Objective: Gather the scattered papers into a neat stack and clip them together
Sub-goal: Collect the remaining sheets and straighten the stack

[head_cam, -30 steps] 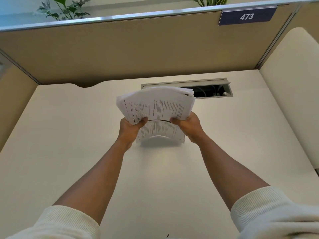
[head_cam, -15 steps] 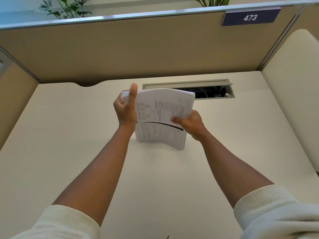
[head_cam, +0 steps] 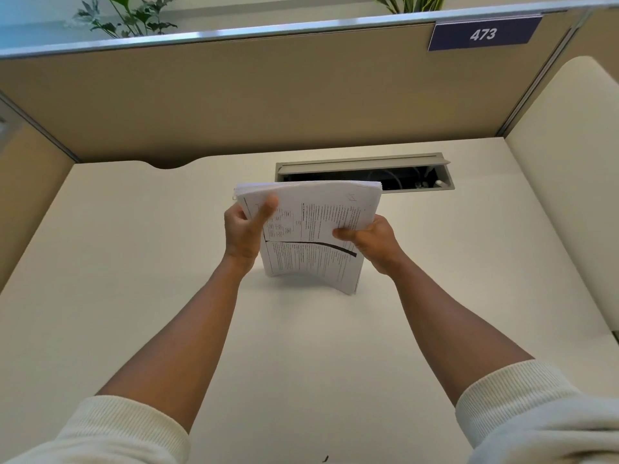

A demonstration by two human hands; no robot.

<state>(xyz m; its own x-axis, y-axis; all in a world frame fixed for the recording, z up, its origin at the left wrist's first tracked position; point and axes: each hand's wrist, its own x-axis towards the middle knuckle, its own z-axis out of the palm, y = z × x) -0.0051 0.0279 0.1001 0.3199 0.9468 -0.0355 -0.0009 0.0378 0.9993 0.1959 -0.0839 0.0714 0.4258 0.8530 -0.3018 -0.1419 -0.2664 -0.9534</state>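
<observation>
Head view shows me holding the stack of papers [head_cam: 311, 229] upright over the middle of the desk [head_cam: 134, 262], its lower edge standing on or just above the surface; I cannot tell which. The sheets bow, so the bottom edge curves, and the upper half leans toward me with its printed face in view. A dark curved line crosses the front sheet about halfway down.

My left hand [head_cam: 243, 229] grips the stack's left edge, thumb laid up across the front page and fingers hidden behind the paper. My right hand [head_cam: 368, 237] grips the right edge lower down, thumb pressed on the front sheet near the dark line, fingers curled round the back.

At the top left corner of the stack a small wire shape sticks out; it is too small to tell what it is.

Behind the papers, an open cable tray [head_cam: 365, 172] is sunk into the desk near the beige partition [head_cam: 234, 95]. A blue number plate [head_cam: 484, 34] reading 473 hangs at the partition's upper right, and green plants [head_cam: 124, 15] show above its top rail. Cream ribbed cuffs [head_cam: 509, 393] cover both my upper forearms.
</observation>
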